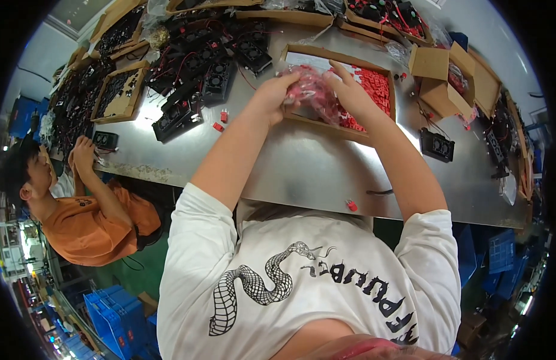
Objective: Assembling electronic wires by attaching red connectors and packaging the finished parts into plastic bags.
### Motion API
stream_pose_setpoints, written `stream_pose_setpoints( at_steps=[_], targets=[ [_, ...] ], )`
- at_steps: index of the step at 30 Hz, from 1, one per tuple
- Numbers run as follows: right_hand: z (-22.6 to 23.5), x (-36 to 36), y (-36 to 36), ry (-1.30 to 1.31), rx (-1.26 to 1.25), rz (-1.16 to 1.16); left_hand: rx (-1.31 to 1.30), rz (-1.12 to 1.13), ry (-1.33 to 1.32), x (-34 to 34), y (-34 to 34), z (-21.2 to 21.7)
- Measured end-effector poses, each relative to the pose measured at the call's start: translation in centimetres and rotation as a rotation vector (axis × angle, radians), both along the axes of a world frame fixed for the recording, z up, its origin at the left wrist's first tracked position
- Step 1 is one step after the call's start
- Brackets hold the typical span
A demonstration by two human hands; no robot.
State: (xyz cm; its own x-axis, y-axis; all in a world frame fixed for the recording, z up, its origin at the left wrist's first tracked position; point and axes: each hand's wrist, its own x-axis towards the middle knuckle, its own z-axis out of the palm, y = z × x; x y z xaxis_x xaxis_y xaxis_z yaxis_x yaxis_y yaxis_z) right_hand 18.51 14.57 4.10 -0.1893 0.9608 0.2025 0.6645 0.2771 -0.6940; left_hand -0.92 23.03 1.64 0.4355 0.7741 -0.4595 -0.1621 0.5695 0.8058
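Observation:
A clear plastic bag (317,96) with red pieces inside hangs above a shallow cardboard tray (344,135). My left hand (276,96) grips the bag's left side, its fingers closed at the edge. At the other side, my right hand (351,93) holds the plastic with some fingers while one finger points up and away. Small red plastic parts (377,84) lie heaped in the tray's right part, and a white sheet (305,60) shows at its back left. The bag and my hands hide the tray's middle.
Black twin-fan units (218,81) with red wires pile up at left; another fan unit (436,145) sits at right. An opened cardboard box (440,78) stands beyond it. Loose red connectors (351,205) lie about the metal table. A co-worker in orange (89,225) sits at left.

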Motion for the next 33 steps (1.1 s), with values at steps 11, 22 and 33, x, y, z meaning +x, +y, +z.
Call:
stream_pose_setpoints(
  at_steps=[11, 22, 33],
  targets=[
    [-4.0, 0.9, 0.0, 0.034, 0.001, -0.085, 0.261, 0.106, 0.029, 2.1, -0.6, 1.3],
    [-1.6, 6.3, 8.3, 0.422, -0.021, -0.244, 0.709, -0.111, 0.393, 2.4, 4.4, 5.3],
    [6.1, 4.7, 10.2, 0.568, 0.11, -0.336, 0.92, 0.21, 0.386, 4.1, 4.7, 10.2]
  ],
)
